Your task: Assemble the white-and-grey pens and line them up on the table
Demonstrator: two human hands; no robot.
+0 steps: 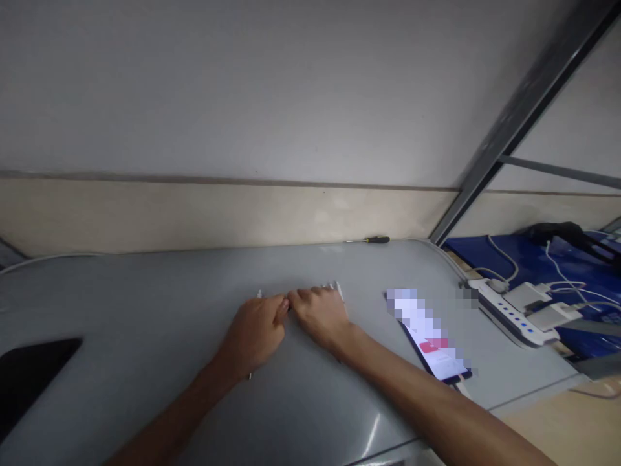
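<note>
hands meeting over grey desk (169, 304), left hand (257, 333) and right hand (320, 314) fingers curled, anything pinched unclear

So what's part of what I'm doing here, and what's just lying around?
In use:
- small white piece, mostly hidden by your right hand
- thin pale piece by your left hand

Apparently just lying around:
- screwdriver, untouched
- phone
- power strip
- dark object, far left
</note>
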